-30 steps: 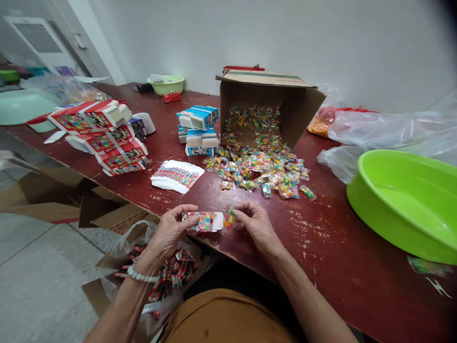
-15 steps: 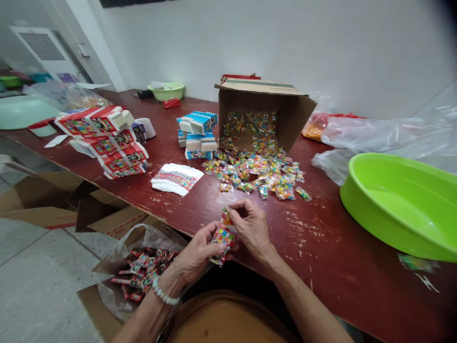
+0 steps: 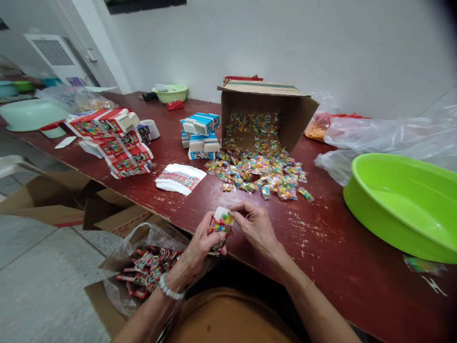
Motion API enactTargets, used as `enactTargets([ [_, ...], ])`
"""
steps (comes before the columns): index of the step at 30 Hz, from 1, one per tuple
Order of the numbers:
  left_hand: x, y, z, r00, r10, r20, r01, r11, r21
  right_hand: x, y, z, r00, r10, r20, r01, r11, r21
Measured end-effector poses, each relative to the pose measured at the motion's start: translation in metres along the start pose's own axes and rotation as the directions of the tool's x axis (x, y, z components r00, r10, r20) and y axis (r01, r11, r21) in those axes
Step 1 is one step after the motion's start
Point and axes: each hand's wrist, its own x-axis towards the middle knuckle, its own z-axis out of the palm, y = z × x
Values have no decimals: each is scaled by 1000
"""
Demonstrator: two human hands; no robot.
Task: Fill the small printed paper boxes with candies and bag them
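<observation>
My left hand (image 3: 200,243) is closed round a small red printed box (image 3: 218,228), held upright at the near edge of the dark red table (image 3: 321,238). My right hand (image 3: 254,225) pinches a candy packet (image 3: 225,217) at the box's open top, where a white flap stands up. A heap of small colourful candy packets (image 3: 259,169) lies further out on the table, spilling from a cardboard carton (image 3: 266,112) tipped on its side. A fan of flat unfolded boxes (image 3: 180,178) lies to the left of the heap.
A large green basin (image 3: 403,205) sits at the right with clear plastic bags (image 3: 385,133) behind it. Stacks of red boxes (image 3: 116,140) and blue boxes (image 3: 202,136) stand on the table. Below the table edge, a bag-lined carton (image 3: 143,269) holds filled red boxes.
The box went from lying sideways in my left hand to standing upright. My right hand brought the candy packet from beside the box to its open top.
</observation>
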Motion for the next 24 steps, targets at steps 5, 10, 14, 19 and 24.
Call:
enactTargets([
  [5, 2, 2, -1, 999, -42, -32, 37, 990, -138, -3, -1, -1, 990, -40, 137, 21, 991, 136],
  [10, 7, 2, 1, 986, -148, -80, 116, 943, -313, -5, 10, 2, 984, 161, 73, -177, 879, 443],
  [14, 4, 0, 7, 987, -17, -160, -15, 980, -199, -14, 9, 15, 927, 207, 313, -353, 764, 541],
  [19, 2, 0, 6, 988, -87, -131, 42, 947, -318, -17, 10, 19, 999, -50, -9, 51, 959, 279],
  [24, 3, -1, 1, 965, -247, -93, 159, 826, -540, -18, 14, 10, 953, -283, 108, 267, 953, 141],
])
